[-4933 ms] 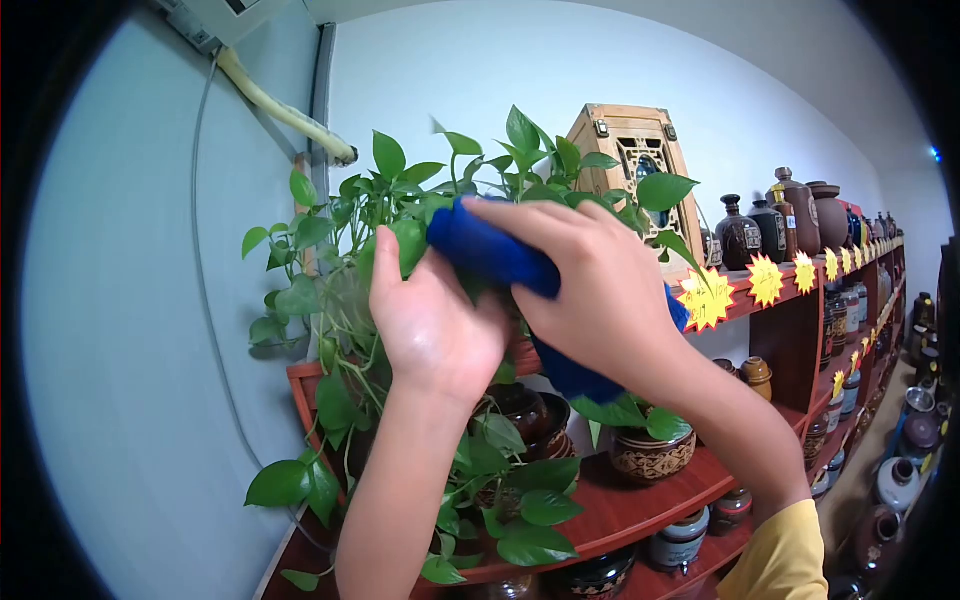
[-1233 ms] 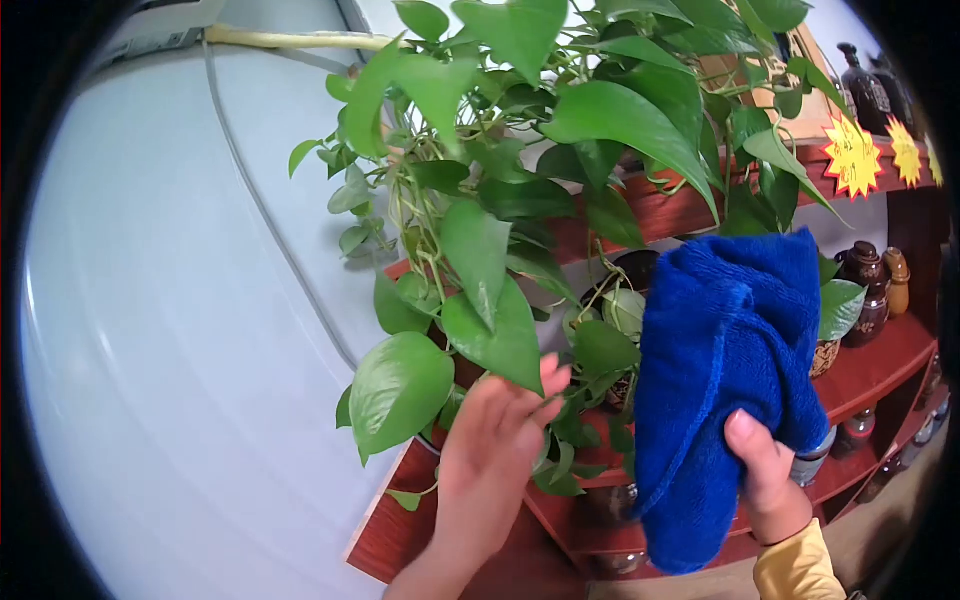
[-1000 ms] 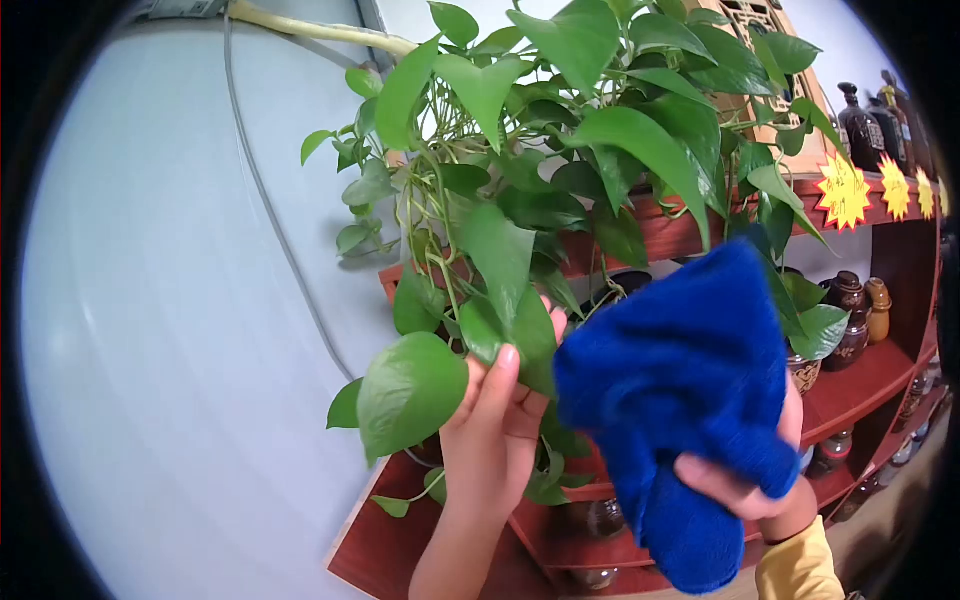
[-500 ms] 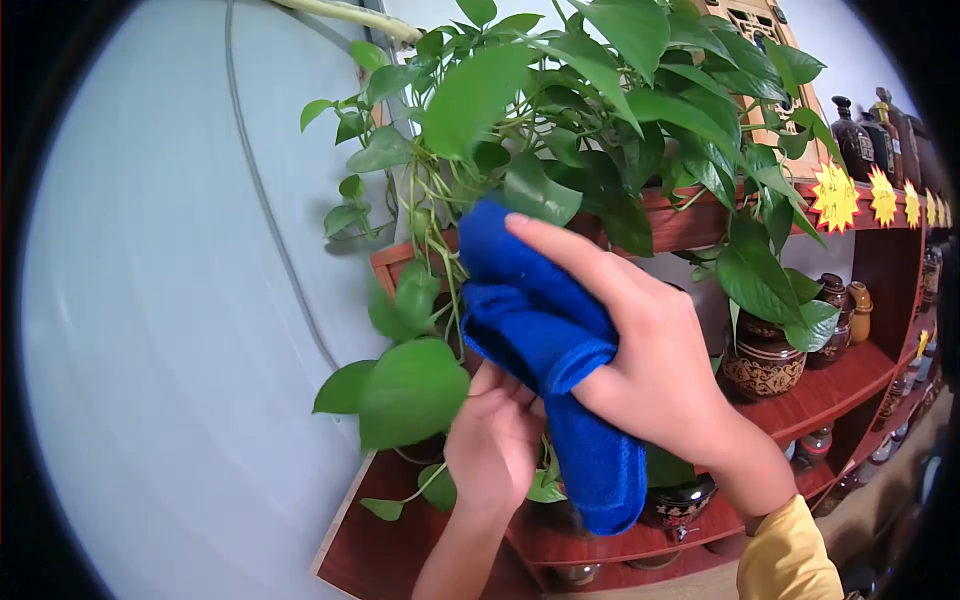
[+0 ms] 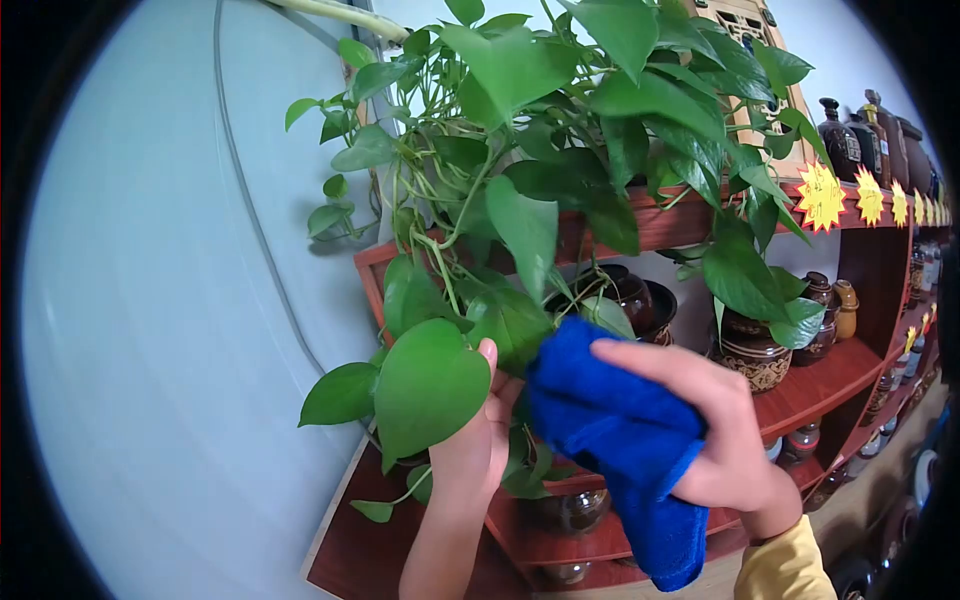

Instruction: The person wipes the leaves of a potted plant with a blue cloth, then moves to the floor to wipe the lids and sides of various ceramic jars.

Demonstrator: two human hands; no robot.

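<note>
In my right hand (image 5: 715, 420), at the lower centre right, is a bunched blue cloth (image 5: 620, 420), its loose end hanging down. The cloth's left edge is up against a green leaf (image 5: 512, 328) of the trailing plant. My left hand (image 5: 487, 425) is raised behind a large heart-shaped leaf (image 5: 432, 385), its fingers close under the leaf beside the cloth. Leaf and cloth hide part of these fingers, and whether they pinch something does not show.
A red-brown wooden shelf (image 5: 840, 385) holds a patterned jar (image 5: 755, 360) and other pots. Dark bottles (image 5: 838, 140) and yellow star tags (image 5: 821, 198) line the upper right. A pale wall panel (image 5: 150, 300) fills the left.
My right hand and the cloth have moved down and to the right, away from the upper leaves. My left hand has shifted slightly, now up behind the leaves. Leaves near the centre have swung into new positions.
</note>
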